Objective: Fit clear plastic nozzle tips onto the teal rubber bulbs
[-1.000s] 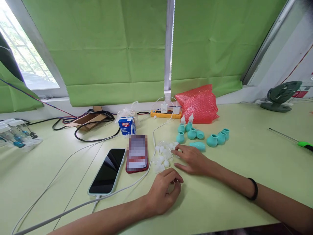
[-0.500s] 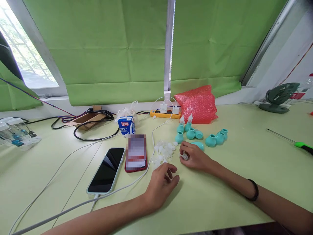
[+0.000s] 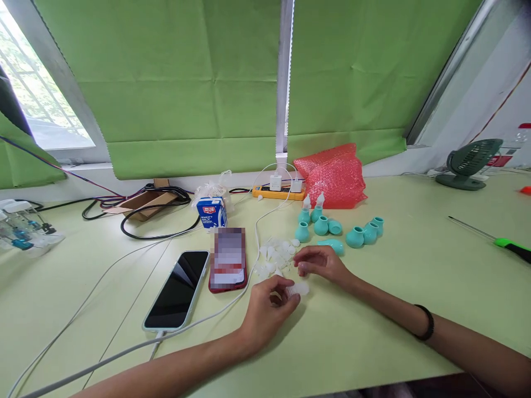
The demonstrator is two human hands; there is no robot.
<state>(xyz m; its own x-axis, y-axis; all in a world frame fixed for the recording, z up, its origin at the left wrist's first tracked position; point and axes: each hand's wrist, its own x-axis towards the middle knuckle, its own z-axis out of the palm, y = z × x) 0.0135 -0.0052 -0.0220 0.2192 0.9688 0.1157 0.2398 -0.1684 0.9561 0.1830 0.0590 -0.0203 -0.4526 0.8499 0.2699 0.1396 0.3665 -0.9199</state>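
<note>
My left hand (image 3: 271,307) is pinched on a translucent plastic piece (image 3: 299,288), which pokes out to the right past the thumb and index finger. Just beyond it, my right hand (image 3: 321,262) is curved with its thumb and fingers apart, at the right edge of a loose pile of small translucent white pieces (image 3: 274,254). Behind the right hand lies a teal bulb on its side (image 3: 332,246). More teal bulbs (image 3: 321,225) stand in a group behind it, and two at the back carry clear pointed tips (image 3: 319,200). Another cluster of teal bulbs (image 3: 355,237) is to the right.
Left of the pile lie a red-cased phone (image 3: 228,260) and a phone with a black screen (image 3: 178,290), with a white cable (image 3: 224,312) running past. A milk carton (image 3: 212,213), power strip (image 3: 265,193) and red bubble-wrap bag (image 3: 334,179) stand behind. A screwdriver (image 3: 508,244) lies far right.
The translucent piece has passed from my right hand to my left hand. My right hand has moved left toward the white pile, its fingers now apart. The view has shifted slightly.
</note>
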